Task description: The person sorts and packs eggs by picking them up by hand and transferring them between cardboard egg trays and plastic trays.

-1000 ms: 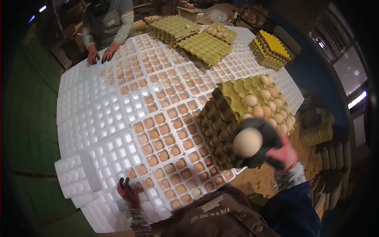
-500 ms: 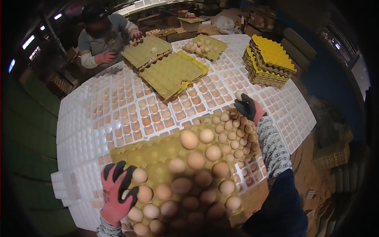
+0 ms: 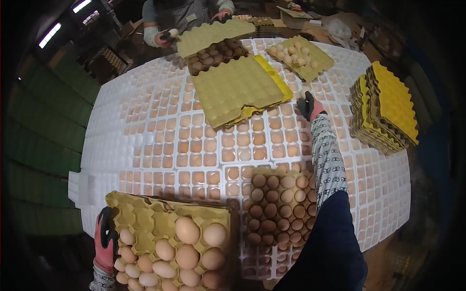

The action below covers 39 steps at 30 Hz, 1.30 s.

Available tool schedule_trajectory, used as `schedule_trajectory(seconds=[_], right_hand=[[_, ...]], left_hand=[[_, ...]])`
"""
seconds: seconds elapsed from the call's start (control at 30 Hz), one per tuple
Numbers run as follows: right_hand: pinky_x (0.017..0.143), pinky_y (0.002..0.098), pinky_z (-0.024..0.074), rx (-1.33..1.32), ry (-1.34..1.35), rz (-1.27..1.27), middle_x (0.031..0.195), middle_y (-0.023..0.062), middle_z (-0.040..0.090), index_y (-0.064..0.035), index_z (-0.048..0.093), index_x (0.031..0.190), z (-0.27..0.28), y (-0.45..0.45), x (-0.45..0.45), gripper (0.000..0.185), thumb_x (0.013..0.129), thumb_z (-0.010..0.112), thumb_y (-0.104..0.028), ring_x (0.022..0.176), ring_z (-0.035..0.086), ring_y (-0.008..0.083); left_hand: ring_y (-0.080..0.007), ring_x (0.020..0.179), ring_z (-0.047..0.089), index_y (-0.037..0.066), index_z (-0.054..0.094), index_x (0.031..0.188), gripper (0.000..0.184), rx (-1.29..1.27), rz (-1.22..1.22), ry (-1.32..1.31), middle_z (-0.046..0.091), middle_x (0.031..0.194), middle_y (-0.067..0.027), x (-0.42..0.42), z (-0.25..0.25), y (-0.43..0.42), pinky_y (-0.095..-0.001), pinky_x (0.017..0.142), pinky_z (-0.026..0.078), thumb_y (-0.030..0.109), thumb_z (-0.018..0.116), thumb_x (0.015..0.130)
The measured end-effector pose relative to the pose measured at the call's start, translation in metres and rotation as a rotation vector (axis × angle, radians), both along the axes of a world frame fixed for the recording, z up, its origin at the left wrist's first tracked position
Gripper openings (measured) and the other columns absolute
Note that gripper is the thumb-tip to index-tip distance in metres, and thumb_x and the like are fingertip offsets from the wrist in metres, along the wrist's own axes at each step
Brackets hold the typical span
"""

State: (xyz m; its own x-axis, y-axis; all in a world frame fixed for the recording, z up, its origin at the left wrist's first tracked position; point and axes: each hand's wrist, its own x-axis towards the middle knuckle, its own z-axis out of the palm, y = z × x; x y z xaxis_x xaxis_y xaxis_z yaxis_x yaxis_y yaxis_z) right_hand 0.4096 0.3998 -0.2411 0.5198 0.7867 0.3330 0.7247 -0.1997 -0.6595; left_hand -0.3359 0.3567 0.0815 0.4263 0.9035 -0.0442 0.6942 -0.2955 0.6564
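My left hand (image 3: 105, 242), in a red-and-black glove, is curled against the left edge of a pulp egg tray (image 3: 167, 206). Brown eggs (image 3: 187, 257) fill its nearer part, and several cups at its far left hold none. What lies inside the left fingers is partly hidden. My right hand (image 3: 309, 106) is stretched forward over the table, its fingers closed on a pale egg (image 3: 305, 90). Under my right forearm sits another pulp tray of eggs (image 3: 285, 212). White plastic trays (image 3: 223, 155) with eggs in their cells lie beneath and around.
Across the table a person's gloved hands (image 3: 224, 15) are at a pulp tray (image 3: 216, 36) tilted over eggs; one hand holds an egg. An upside-down pulp tray (image 3: 238, 92), a tray of loose eggs (image 3: 318, 65) and a stack of yellow and brown trays (image 3: 388, 109) stand nearby.
My right hand has reached farther forward with the egg. My left hand has moved from over the eggs to the tray's left edge. The view has shifted; the other person's tray is now tilted up.
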Motion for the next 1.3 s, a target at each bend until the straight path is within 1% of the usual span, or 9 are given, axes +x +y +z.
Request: schedule_trajectory(seconds=[0.07, 0.27, 0.33, 0.57, 0.93, 1.03, 1.13, 1.23, 1.3], right_hand=[[0.069, 0.0435, 0.0522, 0.037, -0.258, -0.143, 0.089, 0.0201, 0.069, -0.0037, 0.057, 0.115, 0.046, 0.023, 0.012, 0.042, 0.086, 0.069, -0.032, 0.081, 0.066, 0.0379], [0.065, 0.0363, 0.0531, 0.543, 0.937, 0.034, 0.085, 0.0126, 0.067, -0.0021, 0.061, 0.101, 0.019, 0.057, 0.019, 0.028, 0.087, 0.064, -0.026, 0.079, 0.067, 0.0286], [0.068, 0.0391, 0.051, 0.211, -0.405, 0.032, 0.085, 0.0144, 0.064, -0.0024, 0.062, 0.096, 0.053, 0.017, -0.022, 0.023, 0.086, 0.063, -0.024, 0.081, 0.064, 0.0339], [0.09, 0.0277, 0.0491, 0.385, 0.887, 0.131, 0.118, 0.0093, 0.063, 0.0002, 0.052, 0.131, 0.21, -0.06, -0.139, 0.036, 0.099, 0.049, -0.015, 0.107, 0.06, 0.0156], [0.088, 0.0394, 0.0477, -0.369, -0.587, 0.863, 0.118, 0.0116, 0.06, -0.0139, 0.052, 0.131, 0.321, -0.123, -0.408, 0.058, 0.081, 0.068, -0.04, 0.101, 0.061, 0.0275], [0.086, 0.037, 0.0488, 0.176, -0.49, 0.703, 0.11, 0.011, 0.063, -0.0073, 0.054, 0.126, 0.331, -0.138, -0.394, 0.044, 0.09, 0.057, -0.034, 0.099, 0.062, 0.023], [0.078, 0.0277, 0.0518, -0.045, 0.963, 0.659, 0.094, 0.003, 0.063, -0.002, 0.062, 0.105, 0.358, -0.143, -0.374, 0.023, 0.084, 0.062, -0.011, 0.087, 0.061, 0.0105], [0.075, 0.03, 0.0525, -0.375, 0.314, 0.755, 0.093, 0.007, 0.068, -0.0038, 0.062, 0.115, 0.376, -0.148, -0.422, 0.035, 0.088, 0.06, -0.026, 0.085, 0.065, 0.0163], [0.087, 0.0348, 0.0522, -0.585, -0.616, 0.759, 0.103, 0.0132, 0.067, -0.0058, 0.055, 0.127, 0.372, -0.155, -0.464, 0.055, 0.08, 0.072, -0.027, 0.097, 0.066, 0.0261]], left_hand=[[-0.0283, 0.134, 0.041, -0.005, 0.038, 0.141, 0.058, -0.142, 0.069, -0.039, 0.044, 0.142, -0.0189, 0.009, 0.007, -0.001, -0.0374, 0.112, 0.03, 0.012, 0.051, 0.087], [-0.0287, 0.132, 0.044, -0.005, 0.038, 0.141, 0.06, 0.017, 0.114, 0.055, 0.046, 0.141, -0.0197, -0.024, -0.006, -0.002, -0.0381, 0.111, 0.031, 0.012, 0.056, 0.087], [-0.031, 0.13, 0.045, -0.005, 0.039, 0.14, 0.061, 0.112, 0.125, 0.087, 0.046, 0.141, -0.0197, -0.029, -0.009, -0.005, -0.0396, 0.108, 0.035, 0.008, 0.06, 0.084], [-0.0356, 0.116, 0.052, 0.001, 0.059, 0.12, 0.056, 0.148, -0.125, 0.317, 0.051, 0.123, -0.0192, -0.006, 0.045, -0.034, -0.0382, 0.101, 0.04, -0.001, 0.072, 0.065], [-0.0149, 0.096, 0.059, 0.001, 0.057, 0.114, 0.032, -0.074, 0.107, -0.456, 0.059, 0.105, -0.0068, -0.045, 0.028, -0.004, -0.0292, 0.082, 0.051, 0.006, 0.063, 0.082], [-0.0123, 0.089, 0.059, -0.002, 0.058, 0.11, 0.022, -0.148, 0.235, -0.934, 0.06, 0.098, -0.0061, -0.039, 0.018, 0.023, -0.0264, 0.068, 0.052, 0.011, 0.059, 0.092], [-0.0149, 0.072, 0.061, -0.003, 0.062, 0.102, 0.043, -0.344, -0.322, -0.668, 0.061, 0.106, -0.0067, -0.013, 0.031, 0.041, -0.0268, 0.06, 0.052, 0.036, 0.066, 0.085], [-0.0276, 0.094, 0.064, 0.002, 0.066, 0.106, 0.046, 0.372, -0.638, 0.203, 0.065, 0.108, -0.0183, 0.031, 0.034, 0.035, -0.0355, 0.083, 0.051, 0.028, 0.078, 0.071], [-0.012, 0.095, 0.064, 0.002, 0.063, 0.114, 0.051, -0.206, -0.583, 0.406, 0.066, 0.102, -0.0129, 0.044, 0.058, 0.055, -0.0283, 0.083, 0.051, 0.024, 0.081, 0.071]])
